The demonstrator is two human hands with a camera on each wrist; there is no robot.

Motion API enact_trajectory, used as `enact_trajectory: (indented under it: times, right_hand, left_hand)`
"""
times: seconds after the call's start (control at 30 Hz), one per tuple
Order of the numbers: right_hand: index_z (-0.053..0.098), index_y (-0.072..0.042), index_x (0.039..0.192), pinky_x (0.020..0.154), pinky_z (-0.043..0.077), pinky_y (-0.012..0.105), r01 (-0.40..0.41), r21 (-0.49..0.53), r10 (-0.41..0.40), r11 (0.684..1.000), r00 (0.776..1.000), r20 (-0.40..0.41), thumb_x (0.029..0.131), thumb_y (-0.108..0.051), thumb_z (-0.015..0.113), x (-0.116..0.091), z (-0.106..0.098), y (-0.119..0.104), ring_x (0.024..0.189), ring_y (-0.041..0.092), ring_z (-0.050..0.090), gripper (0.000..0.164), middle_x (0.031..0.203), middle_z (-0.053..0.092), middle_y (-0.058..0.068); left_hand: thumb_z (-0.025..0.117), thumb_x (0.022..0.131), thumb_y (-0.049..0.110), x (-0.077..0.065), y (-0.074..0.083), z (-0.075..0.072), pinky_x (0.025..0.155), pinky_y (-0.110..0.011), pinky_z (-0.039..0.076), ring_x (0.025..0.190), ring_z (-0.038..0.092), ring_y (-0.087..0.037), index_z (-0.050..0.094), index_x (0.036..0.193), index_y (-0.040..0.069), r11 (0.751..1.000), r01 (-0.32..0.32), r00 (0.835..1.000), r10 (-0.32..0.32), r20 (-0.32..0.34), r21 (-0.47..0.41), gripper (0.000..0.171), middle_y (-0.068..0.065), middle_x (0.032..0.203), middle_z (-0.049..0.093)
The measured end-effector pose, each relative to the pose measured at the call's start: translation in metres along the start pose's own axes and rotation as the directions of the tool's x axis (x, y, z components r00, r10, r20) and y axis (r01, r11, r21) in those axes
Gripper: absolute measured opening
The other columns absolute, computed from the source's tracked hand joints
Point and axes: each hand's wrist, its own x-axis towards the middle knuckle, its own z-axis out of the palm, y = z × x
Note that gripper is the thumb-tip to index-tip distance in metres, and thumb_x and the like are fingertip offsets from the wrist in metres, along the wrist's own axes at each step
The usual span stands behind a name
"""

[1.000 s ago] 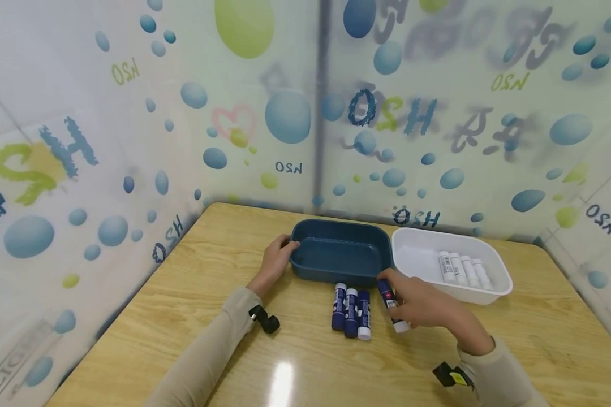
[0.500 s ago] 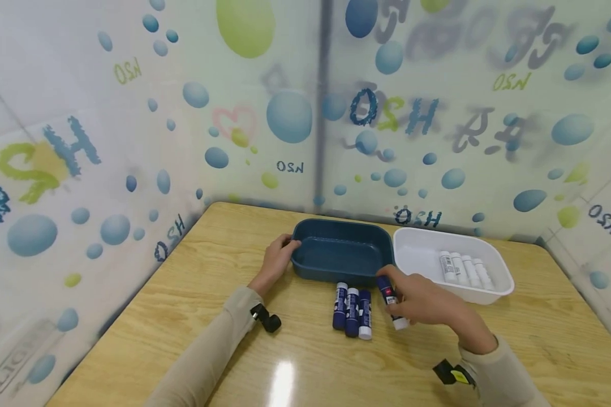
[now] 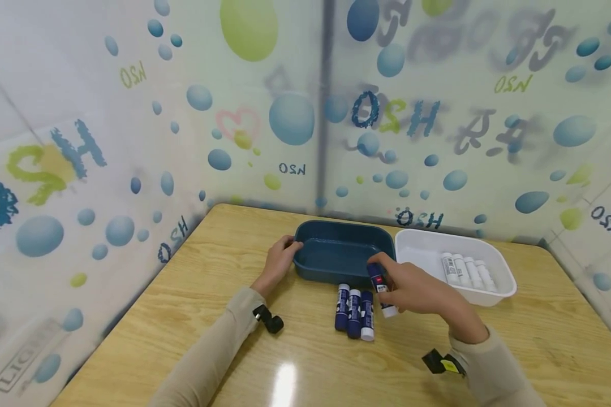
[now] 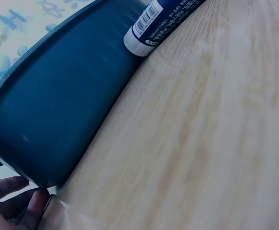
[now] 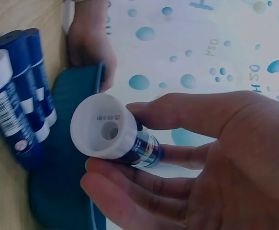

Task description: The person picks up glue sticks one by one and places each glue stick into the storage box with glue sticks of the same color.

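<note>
My right hand (image 3: 417,288) pinches a dark blue glue stick (image 3: 377,277) with a white end, tilted, near the front right corner of the dark blue bin (image 3: 341,277). In the right wrist view the white end of this glue stick (image 5: 103,125) faces the camera, thumb on one side and fingers on the other. My left hand (image 3: 277,264) grips the bin's left end, its thumb over the rim. Several more blue glue sticks (image 3: 354,314) lie side by side on the table in front of the bin. Inside, the visible floor of the bin is bare.
A white bin (image 3: 420,254) stands against the blue bin's right side, with several white tubes (image 3: 460,270) lying in it. Both stand on a wooden table (image 3: 224,243), close to the patterned wall (image 3: 315,113) behind.
My right hand has lifted the glue stick slightly and carried it left, toward the blue bin. The left hand keeps its grip on the bin.
</note>
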Motion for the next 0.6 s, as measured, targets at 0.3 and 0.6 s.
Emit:
enact_trajectory:
  times: [0.3, 0.6]
  right_hand:
    - [0.032, -0.012, 0.151, 0.058, 0.054, 0.033, 0.023, 0.019, -0.022, 1.000, 0.997, -0.071, 0.097, -0.018, 0.068, 0.011, -0.008, -0.015, 0.060, 0.019, 0.061, 0.065, 0.078, 0.059, 0.005]
    - [0.030, -0.012, 0.151, 0.064, 0.058, 0.037, 0.001, 0.102, 0.013, 0.995, 0.990, -0.141, 0.096, -0.021, 0.070, 0.022, -0.004, -0.022, 0.070, 0.021, 0.066, 0.069, 0.090, 0.067, 0.007]
  left_hand:
    - [0.054, 0.103, 0.040, 0.000, -0.001, 0.000, 0.106, -0.052, 0.049, 0.125, 0.061, -0.033, 0.060, 0.140, 0.008, 1.000, -0.018, 1.000, 0.018, -0.005, 0.006, 0.049, -0.015, 0.137, 0.064]
    - [0.055, 0.103, 0.041, -0.001, 0.000, 0.001, 0.106, -0.052, 0.050, 0.125, 0.061, -0.033, 0.061, 0.139, 0.008, 1.000, -0.007, 1.000, 0.007, -0.004, 0.007, 0.049, -0.015, 0.138, 0.064]
